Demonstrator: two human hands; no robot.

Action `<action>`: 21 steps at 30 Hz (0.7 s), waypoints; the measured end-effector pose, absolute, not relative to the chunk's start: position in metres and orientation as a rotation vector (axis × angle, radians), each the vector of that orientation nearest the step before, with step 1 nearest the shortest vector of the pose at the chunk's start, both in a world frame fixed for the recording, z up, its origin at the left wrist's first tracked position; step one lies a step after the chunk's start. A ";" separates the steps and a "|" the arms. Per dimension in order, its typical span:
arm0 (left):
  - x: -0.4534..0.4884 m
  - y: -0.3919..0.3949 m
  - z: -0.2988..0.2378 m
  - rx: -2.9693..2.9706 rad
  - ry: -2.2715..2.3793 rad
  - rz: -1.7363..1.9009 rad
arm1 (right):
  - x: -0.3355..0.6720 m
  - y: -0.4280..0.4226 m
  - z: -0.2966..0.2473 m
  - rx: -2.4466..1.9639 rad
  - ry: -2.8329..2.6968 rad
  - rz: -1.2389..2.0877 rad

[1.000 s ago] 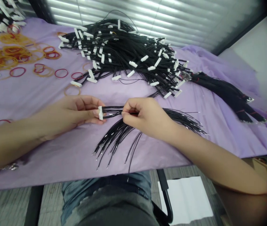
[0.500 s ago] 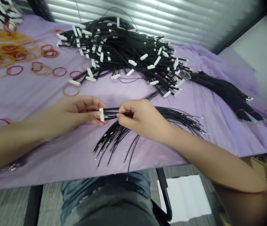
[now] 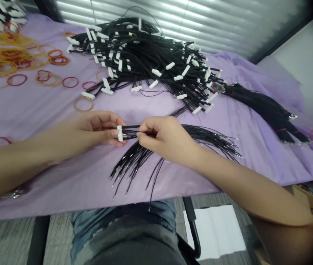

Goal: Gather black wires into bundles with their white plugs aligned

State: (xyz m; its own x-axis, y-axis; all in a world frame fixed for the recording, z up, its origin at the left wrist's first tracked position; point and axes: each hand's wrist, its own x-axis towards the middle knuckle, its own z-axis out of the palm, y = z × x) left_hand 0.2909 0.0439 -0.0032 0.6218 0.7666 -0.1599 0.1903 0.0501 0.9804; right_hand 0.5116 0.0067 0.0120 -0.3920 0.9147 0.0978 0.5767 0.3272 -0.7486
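Note:
Between the fingertips of my left hand [image 3: 101,129] is a small white connector [image 3: 120,133], held upright with black wires running from it to the right. My right hand [image 3: 163,138] pinches a thin black wire [image 3: 131,131] a short way right of the connector; a metal tip shows close to the connector's face. Whether that tip is inside a slot is too small to tell. Under my right hand lie loose black wires [image 3: 129,165] with bare metal ends, fanning toward the front edge. Another spread of wires [image 3: 214,138] reaches to the right past my wrist.
A large heap of black wires with white connectors [image 3: 151,55] lies at the back. Red-banded wire bundles [image 3: 264,110] rest at right. Rubber bands [image 3: 13,60] are scattered at left on the purple cloth [image 3: 70,184]. Window blinds [image 3: 200,22] rise behind.
The metal tip of a wire now shows between the connector and my right fingers. Both hands keep almost the same place and grip.

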 end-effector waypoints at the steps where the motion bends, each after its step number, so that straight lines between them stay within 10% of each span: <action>1: 0.291 0.044 -0.003 1.492 0.839 0.530 | 0.512 0.007 0.012 -1.314 -2.092 0.862; 21: 0.292 0.042 -0.001 1.461 0.859 0.517 | 0.512 0.007 0.010 -1.271 -2.086 0.836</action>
State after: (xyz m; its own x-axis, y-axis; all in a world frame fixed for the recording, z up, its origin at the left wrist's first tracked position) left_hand 0.2924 0.0424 -0.0014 0.6161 0.7652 -0.1865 0.1936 0.0824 0.9776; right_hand 0.5123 0.0073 0.0098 -0.3998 0.9067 0.1346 0.5628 0.3587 -0.7447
